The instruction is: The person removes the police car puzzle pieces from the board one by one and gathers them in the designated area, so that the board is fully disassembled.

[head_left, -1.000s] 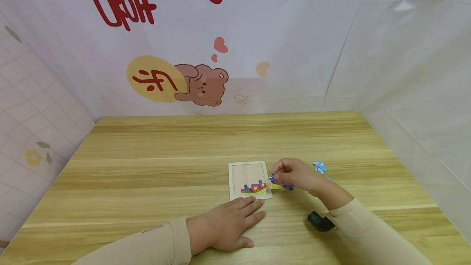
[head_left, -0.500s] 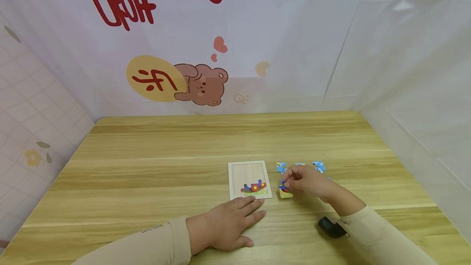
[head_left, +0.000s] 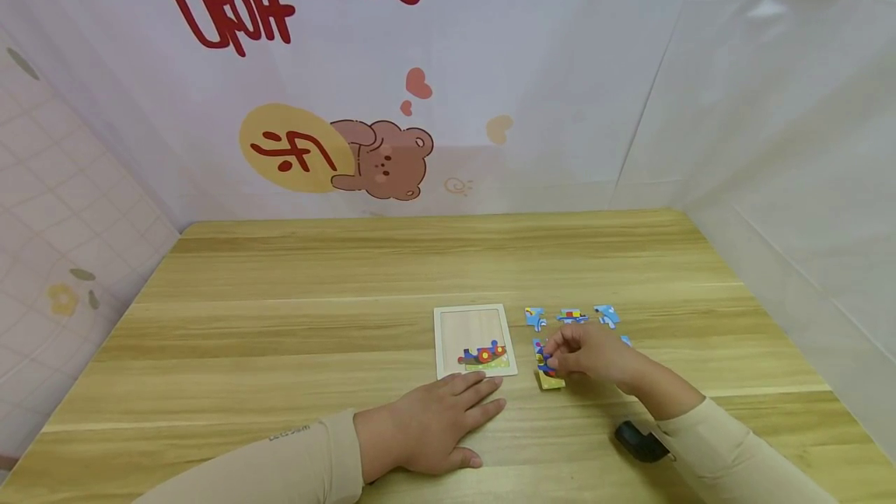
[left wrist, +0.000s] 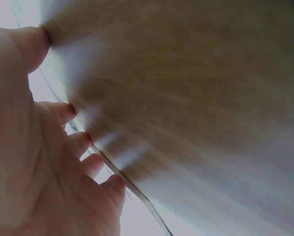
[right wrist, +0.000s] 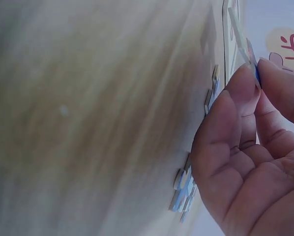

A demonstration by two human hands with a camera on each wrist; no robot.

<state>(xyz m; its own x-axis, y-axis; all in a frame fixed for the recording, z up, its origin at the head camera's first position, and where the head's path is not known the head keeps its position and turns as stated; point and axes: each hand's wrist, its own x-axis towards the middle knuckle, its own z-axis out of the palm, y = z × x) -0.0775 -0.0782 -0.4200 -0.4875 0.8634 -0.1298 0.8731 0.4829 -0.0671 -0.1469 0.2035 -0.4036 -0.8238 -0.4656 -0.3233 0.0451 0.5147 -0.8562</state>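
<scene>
A light wooden puzzle tray (head_left: 438,341) lies on the table, with a joined red, blue and green part of a picture (head_left: 484,356) at its bottom right. My left hand (head_left: 427,428) rests palm down, fingers straight, fingertips on the tray's near edge; the left wrist view shows those fingers (left wrist: 83,142) along the rim. To the right of the tray my right hand (head_left: 598,356) pinches a puzzle piece (head_left: 551,381) with a yellow-green bottom between thumb and forefinger. In the right wrist view this piece (right wrist: 241,37) appears edge-on, raised and tilted; the fingers hide part of it.
Behind the right hand lie loose puzzle pieces: two light blue ones (head_left: 535,317) (head_left: 607,316) and one with red and yellow (head_left: 572,316). Another blue piece (head_left: 625,341) shows past the hand. A black device (head_left: 640,442) sits at the right wrist.
My right hand has drawn back from the tray's right edge, rightward and toward me, with the piece still pinched. Loose pieces behind it have come into sight. The left hand stays put.
</scene>
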